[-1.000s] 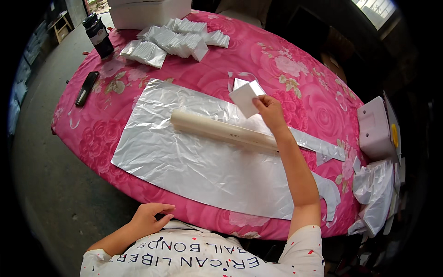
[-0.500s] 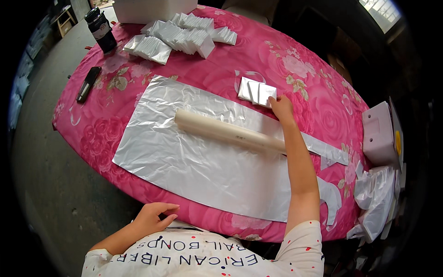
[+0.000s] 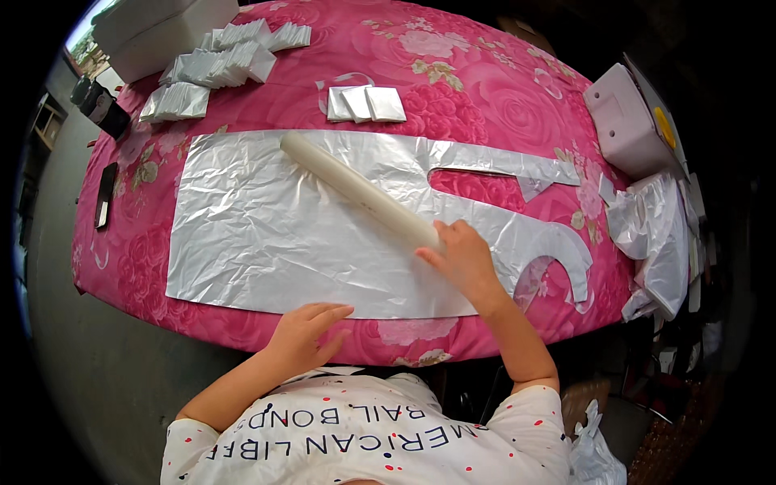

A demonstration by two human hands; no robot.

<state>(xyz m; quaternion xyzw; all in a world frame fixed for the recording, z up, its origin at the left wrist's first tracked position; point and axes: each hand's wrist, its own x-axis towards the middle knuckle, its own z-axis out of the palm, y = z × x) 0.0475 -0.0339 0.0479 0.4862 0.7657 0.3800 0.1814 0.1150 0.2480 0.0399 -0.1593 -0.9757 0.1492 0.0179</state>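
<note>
- Head view: a long cream roll [image 3: 360, 191] was seen lying aslant on a large silver foil sheet [image 3: 267, 242], its far end toward the upper left and its near end toward the lower right.
- The right hand [image 3: 461, 259] was laid against the near end of the roll, fingers loosely curled at it; whether it was gripped could not be told.
- The left hand [image 3: 305, 335] was rested flat and empty at the near edge of the worktop [image 3: 485, 89], fingers spread and pointing right, just touching the foil sheet's lower border.
- The foil sheet was spread across the middle of the worktop, with curved pieces cut out of its right part.
- The worktop was covered with a pink rose-patterned cloth.
- Three small folded foil squares [image 3: 365, 103] were set in a row beyond the sheet, apart from it.
- A heap of folded foil packets [image 3: 222, 65] was piled at the far left, beside a white box [image 3: 158, 32].
- A pale pink box [image 3: 626, 121] was placed at the right edge, with crumpled clear plastic [image 3: 659, 242] just below it.
- A dark flat object [image 3: 104, 195] was left at the left edge.
</note>
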